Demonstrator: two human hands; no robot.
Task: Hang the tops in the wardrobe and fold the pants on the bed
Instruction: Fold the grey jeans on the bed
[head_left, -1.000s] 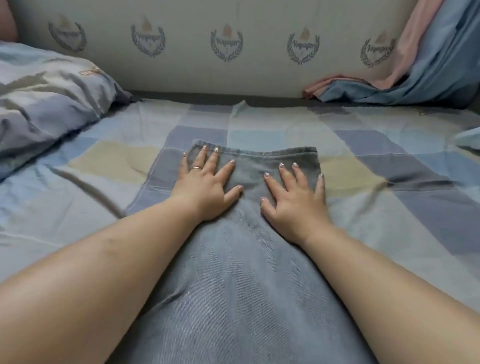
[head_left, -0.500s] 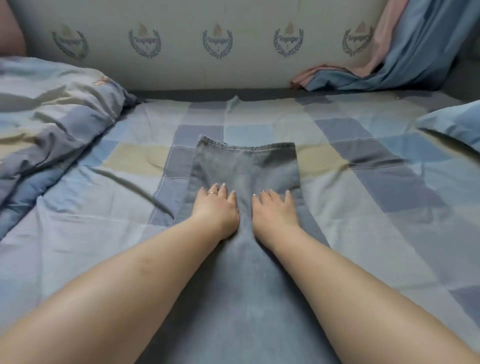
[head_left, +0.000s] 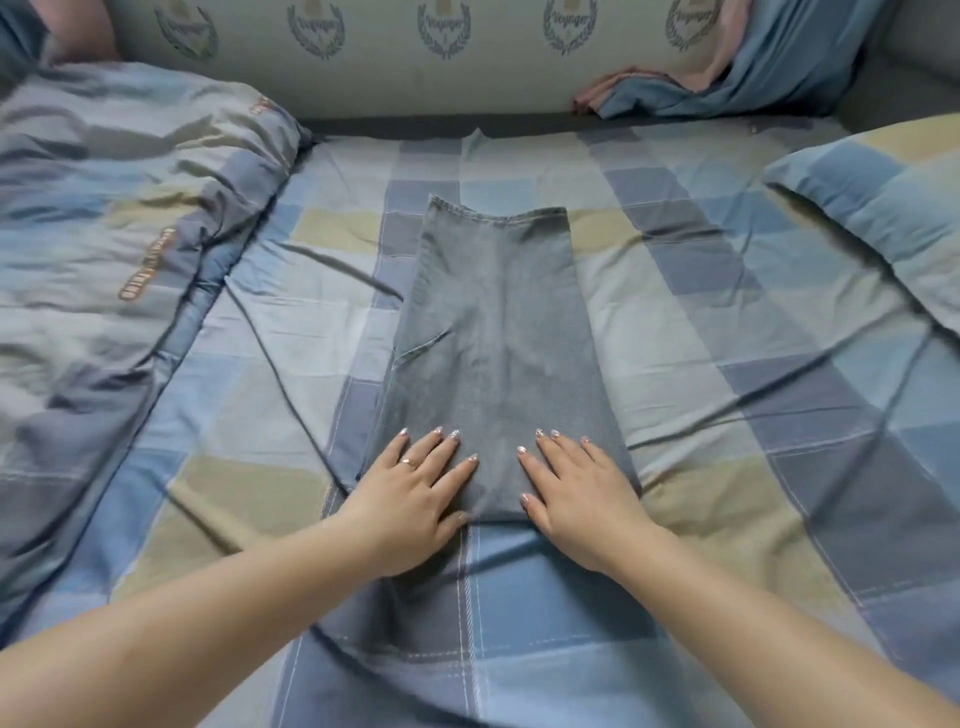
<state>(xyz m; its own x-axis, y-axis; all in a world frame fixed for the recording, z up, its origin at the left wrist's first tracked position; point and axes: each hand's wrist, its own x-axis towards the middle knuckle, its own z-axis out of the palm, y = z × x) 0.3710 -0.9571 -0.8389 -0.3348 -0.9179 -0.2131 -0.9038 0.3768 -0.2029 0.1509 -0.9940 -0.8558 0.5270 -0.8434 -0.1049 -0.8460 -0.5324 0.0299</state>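
Both hands have slid back along the jeans (head_left: 493, 332) toward the person: a second ago they lay flat near the far hem, half a second ago at mid-length, and they now rest at the near edge of the garment. The left hand (head_left: 415, 493) lies palm-down on the near left corner, its fingers (head_left: 441, 447) straight and slightly spread, a ring on one of them. The right hand (head_left: 576, 493) lies palm-down on the near right corner, fingers straight and a little apart. Neither hand grips cloth; both press on it.

The jeans lie lengthwise in the middle of the bed (head_left: 727, 364), a long narrow strip with the hem at the far end and what appears to be a fold under the palms. One crease remains on the left side at mid-length. The sweep reads as smoothing, so the pants are probably part-folded, with a further fold along the length still to make.

A rumpled quilt (head_left: 119, 260) lies to the left, well apart from the jeans, and a pillow (head_left: 883, 218) to the right. A blue and pink cloth (head_left: 727, 78) is bunched against the headboard (head_left: 389, 62) at the far right. Nothing lies on the jeans or across the space above them. The wardrobe is out of view.
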